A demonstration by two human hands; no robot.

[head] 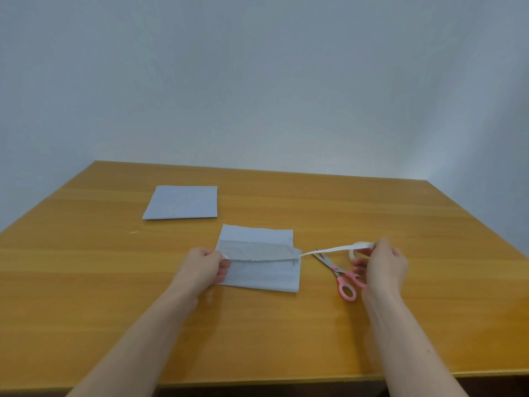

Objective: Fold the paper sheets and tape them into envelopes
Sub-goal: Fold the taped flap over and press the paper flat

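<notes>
- Progress, judged: 1 folded sheet (181,202) set aside flat at far left of the bench (86,310), looking finished as an envelope; tape on it not discernible.
- 2nd folded sheet (259,270) flat at bench centre, seam running left to right, taping under way.
- Left hand (204,266): fingers curled at the left edge of the 2nd sheet, pinning the tape strip (335,249) start against the paper.
- Right hand (385,263): grasping the tape roll (352,253), held above the bench to the right of the sheet, strip drawn out taut from seam to roll.
- Scissors (339,275), pink-handled, flat on the bench just under the strip, partly behind the right hand, untouched.
- Remaining, judged: strip not yet cut from roll; cut end not yet pressed down; side edges possibly still unsealed, not determinable.
- No further unfolded sheets visible.
</notes>
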